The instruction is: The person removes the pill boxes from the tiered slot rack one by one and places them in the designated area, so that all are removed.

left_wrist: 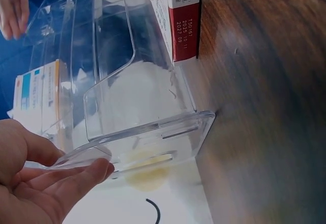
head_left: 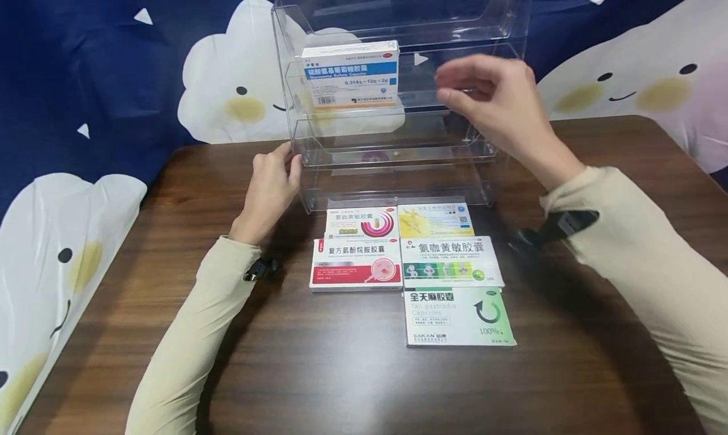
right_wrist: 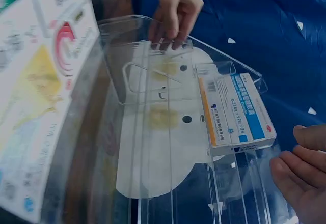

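Observation:
A clear plastic tiered rack (head_left: 392,153) stands at the back of the table. On one of its upper tiers, at the left, a white and blue glucosamine capsule box (head_left: 352,81) stands upright. My left hand (head_left: 270,188) holds the rack's left side panel, and the left wrist view shows thumb and fingers (left_wrist: 84,183) on both sides of its edge. To the right of the blue box, my right hand (head_left: 495,97) hovers in front of the rack with bent fingers and nothing between them. In the right wrist view this hand (right_wrist: 305,168) is apart from the box.
In front of the rack lie several medicine boxes: a pink-ringed one (head_left: 361,223), a yellow and blue one (head_left: 436,221), a red and white one (head_left: 356,264), a green-banded one (head_left: 452,262) and a green and white one (head_left: 459,318). A cloud-patterned blue cloth (head_left: 142,74) hangs behind.

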{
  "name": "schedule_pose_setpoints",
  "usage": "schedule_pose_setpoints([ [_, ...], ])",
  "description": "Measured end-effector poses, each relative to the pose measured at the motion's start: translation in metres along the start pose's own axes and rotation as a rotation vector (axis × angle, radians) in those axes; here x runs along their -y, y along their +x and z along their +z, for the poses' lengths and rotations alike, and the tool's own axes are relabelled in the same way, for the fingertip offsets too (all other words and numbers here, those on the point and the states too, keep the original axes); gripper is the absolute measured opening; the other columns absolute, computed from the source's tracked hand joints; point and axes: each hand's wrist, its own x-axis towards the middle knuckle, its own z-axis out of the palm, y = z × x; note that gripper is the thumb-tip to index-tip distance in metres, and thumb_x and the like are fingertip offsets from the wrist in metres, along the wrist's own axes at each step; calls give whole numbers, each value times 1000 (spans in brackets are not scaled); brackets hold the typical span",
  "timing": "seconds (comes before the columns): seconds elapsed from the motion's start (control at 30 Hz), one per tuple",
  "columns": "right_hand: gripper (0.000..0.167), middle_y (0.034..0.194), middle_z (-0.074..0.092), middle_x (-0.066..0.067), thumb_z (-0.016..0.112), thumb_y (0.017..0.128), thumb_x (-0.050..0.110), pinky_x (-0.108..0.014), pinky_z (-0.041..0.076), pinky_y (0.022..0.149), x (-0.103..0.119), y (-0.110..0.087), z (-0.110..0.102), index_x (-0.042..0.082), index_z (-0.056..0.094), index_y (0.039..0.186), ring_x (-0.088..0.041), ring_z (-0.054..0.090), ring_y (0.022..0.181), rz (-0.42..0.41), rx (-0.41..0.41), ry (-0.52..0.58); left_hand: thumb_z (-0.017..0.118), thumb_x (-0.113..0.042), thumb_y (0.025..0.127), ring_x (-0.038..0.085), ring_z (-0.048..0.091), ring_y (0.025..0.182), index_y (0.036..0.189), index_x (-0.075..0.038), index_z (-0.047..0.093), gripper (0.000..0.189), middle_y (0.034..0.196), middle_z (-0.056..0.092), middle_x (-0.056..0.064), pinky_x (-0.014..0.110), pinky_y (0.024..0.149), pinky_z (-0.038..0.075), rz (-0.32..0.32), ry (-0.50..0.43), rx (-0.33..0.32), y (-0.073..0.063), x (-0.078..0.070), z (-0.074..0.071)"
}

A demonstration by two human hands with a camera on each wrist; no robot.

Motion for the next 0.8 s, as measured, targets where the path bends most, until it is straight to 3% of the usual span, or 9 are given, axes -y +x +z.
schedule_pose_setpoints([
  [0.17, 34, 120, 67, -10, 70, 89, 17, -22, 48, 93, -2, 31, 16, 4, 66, 121, -10, 64, 103, 37, -12, -61, 50, -6, 96, 27, 62, 73, 106, 10, 65, 24, 95, 70, 25, 42, 68, 54, 6, 6, 2, 1, 0, 1],
  [0.4, 39, 126, 64, -7, 66, 92, 23, -22, 47, 94, -7, 52, 32, 8, 61, 128, -14, 62, 111, 138, 29, -146, 50, -6, 96, 26, 58, 68, 104, 10, 65, 23, 91, 70, 25, 41, 65, 52, 24, 15, 4, 2, 0, 1],
  [0.63, 36, 121, 67, -5, 68, 90, 18, -19, 48, 89, -5, 65, 48, 9, 64, 125, -10, 64, 102, 220, -28, -86, 51, -6, 96, 32, 68, 83, 107, 11, 64, 24, 98, 70, 26, 43, 74, 56, 6, 9, 11, 1, 0, 1],
  [0.8, 42, 122, 66, -4, 70, 89, 19, -19, 48, 90, -2, 69, 56, 11, 61, 129, -11, 62, 102, 274, -13, -55, 51, -8, 97, 31, 68, 84, 109, 10, 64, 25, 100, 70, 25, 43, 75, 56, -11, 7, 25, 2, 0, 2],
])
